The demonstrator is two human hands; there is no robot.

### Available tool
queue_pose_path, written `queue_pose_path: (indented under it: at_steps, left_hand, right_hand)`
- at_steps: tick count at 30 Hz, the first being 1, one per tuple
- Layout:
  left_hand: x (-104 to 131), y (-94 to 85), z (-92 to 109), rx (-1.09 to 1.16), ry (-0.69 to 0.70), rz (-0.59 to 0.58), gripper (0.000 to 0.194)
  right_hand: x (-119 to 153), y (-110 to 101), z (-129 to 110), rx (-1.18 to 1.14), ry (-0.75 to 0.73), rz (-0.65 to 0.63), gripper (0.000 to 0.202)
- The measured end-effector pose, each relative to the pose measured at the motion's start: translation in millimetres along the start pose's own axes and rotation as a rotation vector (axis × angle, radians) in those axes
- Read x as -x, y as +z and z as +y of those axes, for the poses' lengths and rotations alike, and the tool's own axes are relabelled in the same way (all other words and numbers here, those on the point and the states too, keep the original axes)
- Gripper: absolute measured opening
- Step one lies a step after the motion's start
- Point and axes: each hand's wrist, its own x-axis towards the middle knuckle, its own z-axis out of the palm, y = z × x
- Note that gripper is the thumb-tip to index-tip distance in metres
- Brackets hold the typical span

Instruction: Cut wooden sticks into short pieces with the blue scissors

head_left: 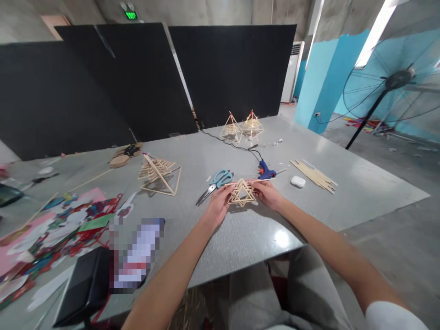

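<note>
Head view | left hand (216, 205) pinching left edge of flat stick lattice (242, 191) | right hand (268, 195) gripping its right edge | lattice held just above grey table (360, 192), centre | blue scissors (216, 179) just behind left hand | blue glue gun (265, 171) behind right hand | loose sticks (314, 175) far right | stick pyramid (158, 174) left

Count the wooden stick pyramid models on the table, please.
4: a small flat wooden stick pyramid held between both hands; a larger tipped-over one to the left; two upright ones at the far edge. The left-side clutter may hide more.
</note>
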Motion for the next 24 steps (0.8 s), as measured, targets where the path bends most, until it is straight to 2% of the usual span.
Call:
queue_pose_path:
  at_steps: [8, 17, 24]
  left_hand:
    - [-1.7, 0.6, -5.5, 0.0, 0.042, 0.053, 0.037]
    - [0.9, 6.9, -1.9, 0.01, 0.095, 0.122, 0.049]
    - [1.9, 8.9, 3.0, 0.001, 0.139, 0.186, 0.051]
  right_hand:
    - [0.6, 2.4, 3.2, 0.018, -0.021, 0.003, 0.035]
    - [-2.2, 2.0, 5.0, 0.005, -0.017, 0.024, 0.043]
    - [-6.0, -2.0, 5.1, -0.016, -0.006, 0.057, 0.039]
